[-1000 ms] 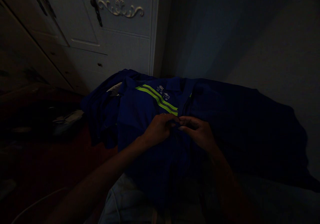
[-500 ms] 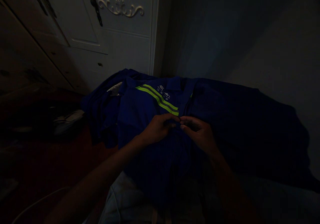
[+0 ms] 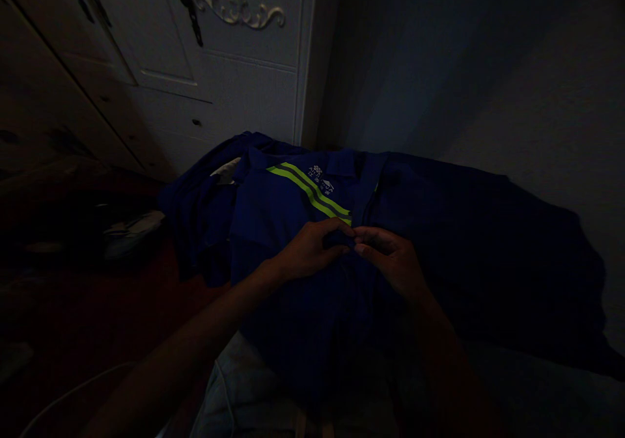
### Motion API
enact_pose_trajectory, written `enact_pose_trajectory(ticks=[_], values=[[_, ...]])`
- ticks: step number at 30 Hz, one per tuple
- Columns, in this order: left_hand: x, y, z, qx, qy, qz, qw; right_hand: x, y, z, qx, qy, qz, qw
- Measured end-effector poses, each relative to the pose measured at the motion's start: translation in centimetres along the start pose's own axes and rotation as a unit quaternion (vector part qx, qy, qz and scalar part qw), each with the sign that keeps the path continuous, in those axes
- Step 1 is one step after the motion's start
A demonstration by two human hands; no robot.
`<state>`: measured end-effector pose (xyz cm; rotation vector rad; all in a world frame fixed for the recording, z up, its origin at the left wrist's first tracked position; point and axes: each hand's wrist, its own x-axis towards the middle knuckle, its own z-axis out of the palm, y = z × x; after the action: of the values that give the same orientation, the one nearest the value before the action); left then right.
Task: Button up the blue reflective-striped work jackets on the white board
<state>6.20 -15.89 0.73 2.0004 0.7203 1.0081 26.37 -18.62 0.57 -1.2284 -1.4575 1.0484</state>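
Observation:
A dark blue shirt (image 3: 273, 223) with two yellow-green stripes (image 3: 312, 194) and small white lettering near its collar lies spread over my lap in dim light. My left hand (image 3: 312, 249) and my right hand (image 3: 390, 259) meet at the shirt's front opening just below the stripes. Both pinch the blue cloth with fingers closed, fingertips almost touching. Whatever small part sits between the fingertips is too dark to make out.
A white wardrobe (image 3: 234, 80) with a scroll ornament stands behind on the left. A plain wall (image 3: 512, 80) rises on the right. Light-coloured items (image 3: 131, 226) lie on the dark reddish floor at left, and a white cord (image 3: 73, 392) runs at the bottom left.
Both hands have stayed at the shirt's front opening, with only slight finger movement. The view has shifted a little.

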Motion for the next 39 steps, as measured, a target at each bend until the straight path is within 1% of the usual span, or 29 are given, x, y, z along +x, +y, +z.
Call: enact_pose_trajectory(ticks=[3,5,8,10,12,13,14,16,18,20,23,25,26,28,30,31,33,35,37,39], values=[[0.1,0.5,-0.2,0.024,-0.016,0.014,0.999,0.3,0.5,0.0,0.079,0.006,0.036,0.996],[0.3,0.7,-0.3,0.038,-0.025,0.023,0.999,0.4,0.8,0.0,0.110,0.016,0.052,0.992],[0.4,0.8,-0.6,0.033,-0.029,0.037,0.998,0.1,0.5,-0.2,0.099,0.013,0.049,0.994],[0.4,0.9,-0.8,0.008,-0.034,0.037,0.999,-0.3,-0.2,-0.5,0.055,-0.011,0.038,0.998],[0.2,1.2,-1.0,-0.001,-0.058,0.025,0.998,-0.5,-1.0,-0.9,0.001,-0.037,0.028,0.999],[0.0,1.5,-1.0,0.015,-0.074,0.019,0.997,-0.4,-1.5,-1.0,-0.026,-0.043,0.022,0.999],[-0.2,1.8,-1.0,0.049,-0.091,0.016,0.995,-0.3,-1.9,-1.1,-0.052,-0.041,0.014,0.998],[-0.6,2.7,-0.8,0.159,-0.120,0.017,0.980,0.5,-2.7,-1.2,-0.110,-0.019,-0.004,0.994],[-1.0,3.7,-0.7,0.275,-0.143,0.027,0.951,1.9,-3.3,-1.1,-0.184,0.000,-0.009,0.983],[-1.2,4.4,-0.8,0.336,-0.169,0.044,0.926,3.6,-3.6,-0.6,-0.266,0.000,0.003,0.964],[-1.0,4.5,-2.0,0.347,-0.187,0.074,0.916,5.8,-3.6,0.1,-0.365,-0.032,0.018,0.930],[-0.6,4.1,-3.4,0.345,-0.188,0.067,0.917,6.6,-3.4,0.1,-0.388,-0.049,-0.006,0.920],[-0.4,3.7,-4.1,0.336,-0.191,0.053,0.921,6.7,-3.3,-0.1,-0.380,-0.055,-0.019,0.923],[0.0,3.1,-5.2,0.307,-0.204,0.009,0.930,6.6,-3.0,-0.7,-0.323,-0.060,-0.021,0.944],[0.6,2.4,-5.7,0.289,-0.203,-0.035,0.935,5.9,-2.8,-1.7,-0.235,-0.056,0.021,0.970],[1.0,2.1,-5.6,0.293,-0.191,-0.054,0.935,5.4,-2.7,-2.1,-0.193,-0.050,0.044,0.979],[2.0,1.7,-5.0,0.316,-0.154,-0.086,0.932,4.5,-2.5,-2.7,-0.124,-0.032,0.075,0.989],[3.3,1.3,-4.0,0.337,-0.137,-0.117,0.924,3.7,-2.4,-2.9,-0.079,-0.015,0.084,0.993],[4.9,1.0,-2.9,0.357,-0.147,-0.138,0.912,3.3,-2.2,-2.8,-0.052,0.003,0.084,0.995],[6.4,0.7,-1.9,0.376,-0.164,-0.144,0.900,3.1,-2.1,-2.6,-0.043,0.018,0.081,0.996]])
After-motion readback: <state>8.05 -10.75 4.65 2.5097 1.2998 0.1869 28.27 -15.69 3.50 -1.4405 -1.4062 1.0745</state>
